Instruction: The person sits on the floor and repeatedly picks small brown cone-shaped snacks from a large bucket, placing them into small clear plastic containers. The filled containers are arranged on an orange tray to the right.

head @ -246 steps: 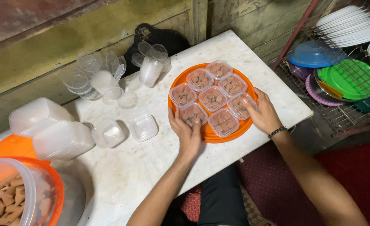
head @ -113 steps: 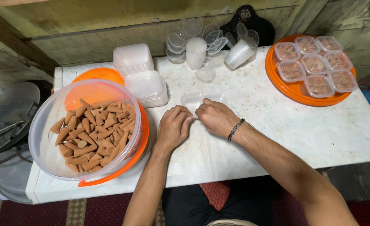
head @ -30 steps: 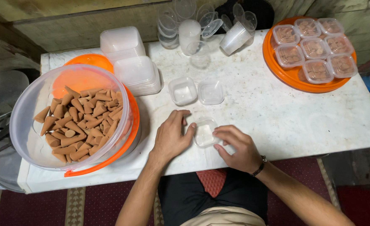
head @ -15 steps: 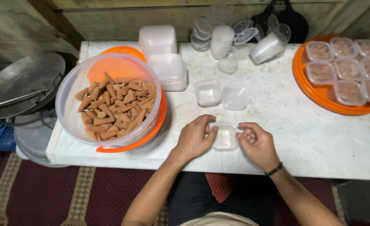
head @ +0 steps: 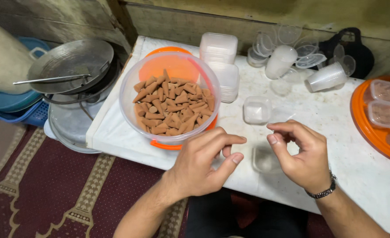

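Both hands are hovering over the white marble-patterned tabletop (head: 336,128), with a small clear square plastic container (head: 264,158) sitting on it between them. The left hand (head: 204,163) is half curled just left of that container, index finger and thumb stretched towards it but holding nothing. The right hand (head: 303,154), wearing a dark beaded bracelet (head: 320,191), is just right of the container, its fingers bent inward with thumb and fingertips close together; I cannot tell whether they are pinching anything. Beyond the container another small clear square tub (head: 256,109) is standing. To its far left, a large clear round plastic bowl (head: 129,94) of brown cone-shaped pieces (head: 170,108) is resting on an orange lid (head: 168,144). At the right edge an orange round tray (head: 364,123) is carrying filled lidded tubs (head: 382,91).
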